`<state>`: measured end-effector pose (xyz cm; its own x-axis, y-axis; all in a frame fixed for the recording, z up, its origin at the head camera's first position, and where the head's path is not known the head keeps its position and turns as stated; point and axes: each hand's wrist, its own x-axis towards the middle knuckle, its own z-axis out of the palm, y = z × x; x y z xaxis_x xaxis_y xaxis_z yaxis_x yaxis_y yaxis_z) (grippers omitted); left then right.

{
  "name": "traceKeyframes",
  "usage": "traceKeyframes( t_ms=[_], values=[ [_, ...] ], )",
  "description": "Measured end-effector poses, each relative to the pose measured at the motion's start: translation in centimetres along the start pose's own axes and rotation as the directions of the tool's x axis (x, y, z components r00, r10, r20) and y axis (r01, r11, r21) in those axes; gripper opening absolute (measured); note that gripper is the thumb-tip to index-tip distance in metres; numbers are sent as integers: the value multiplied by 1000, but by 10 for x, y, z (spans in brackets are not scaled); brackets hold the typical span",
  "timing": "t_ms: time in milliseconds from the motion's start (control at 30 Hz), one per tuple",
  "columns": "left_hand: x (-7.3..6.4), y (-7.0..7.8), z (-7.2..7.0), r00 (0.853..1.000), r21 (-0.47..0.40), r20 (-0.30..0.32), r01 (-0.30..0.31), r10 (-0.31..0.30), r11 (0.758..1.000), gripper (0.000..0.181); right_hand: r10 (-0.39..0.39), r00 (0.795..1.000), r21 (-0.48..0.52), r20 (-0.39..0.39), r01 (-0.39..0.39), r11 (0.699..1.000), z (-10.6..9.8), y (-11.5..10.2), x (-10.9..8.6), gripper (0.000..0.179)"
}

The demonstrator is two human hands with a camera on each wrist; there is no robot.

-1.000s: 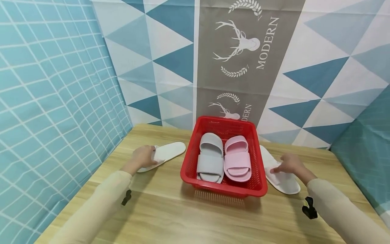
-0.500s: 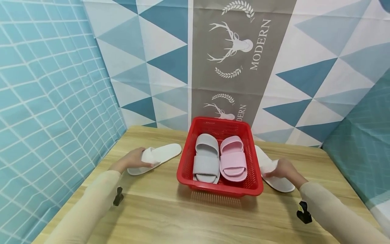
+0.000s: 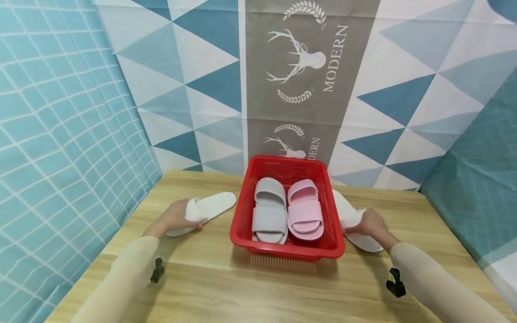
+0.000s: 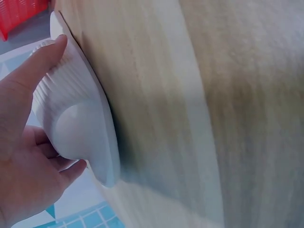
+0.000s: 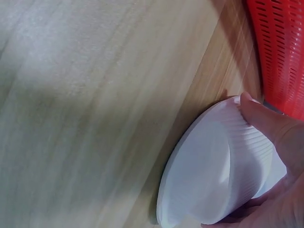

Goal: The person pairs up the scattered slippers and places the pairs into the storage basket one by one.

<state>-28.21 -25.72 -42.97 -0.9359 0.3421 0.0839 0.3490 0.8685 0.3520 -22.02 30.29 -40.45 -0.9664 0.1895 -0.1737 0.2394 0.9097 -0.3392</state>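
A white slipper [image 3: 218, 205] lies on the table left of the basket. My left hand [image 3: 176, 215] grips it across the ribbed strap; in the left wrist view the thumb is on one side of the slipper [image 4: 78, 121] and the fingers are curled at the other. Right of the basket is a second white slipper [image 3: 342, 207], partly hidden behind the basket wall. My right hand [image 3: 372, 224] holds that one by its strap, and in the right wrist view the thumb presses the near edge of the ribbed band [image 5: 249, 137]. Both slippers stay close over the wood.
Between the hands stands a red plastic basket [image 3: 282, 251] holding a grey slipper [image 3: 268, 217] and a pink slipper [image 3: 304, 215] side by side. The wooden table [image 3: 242, 291] ends at a patterned cloth backdrop [image 3: 218, 89], with blue tiled cloth [image 3: 60, 134] at left.
Both hands have closed from lying over the slippers to gripping their straps. The whole head view has shifted, so the basket and slippers appear further left. The basket's contents look the same.
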Motion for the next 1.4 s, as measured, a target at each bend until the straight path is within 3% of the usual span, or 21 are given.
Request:
traceKeyframes(
  t_ms=[233,467,633,1067,1400],
  values=[
    [3,5,2,999,-6,50,21,-20,1000,86,15,999,15,-30,-15,1000,6,2,1,80],
    [8,5,1,999,-33,30,-35,36,999,84,24,999,28,-25,-23,999,4,4,1,81],
    [4,13,-2,997,-21,70,33,-31,999,84,17,1000,20,-24,-16,1000,2,11,0,83],
    [-8,11,-7,994,0,77,79,-79,997,98,-83,996,-5,-34,83,997,-16,40,-3,86],
    [-16,13,-10,993,8,86,86,-87,996,91,-55,998,14,-36,56,998,-27,46,-9,99]
  ],
)
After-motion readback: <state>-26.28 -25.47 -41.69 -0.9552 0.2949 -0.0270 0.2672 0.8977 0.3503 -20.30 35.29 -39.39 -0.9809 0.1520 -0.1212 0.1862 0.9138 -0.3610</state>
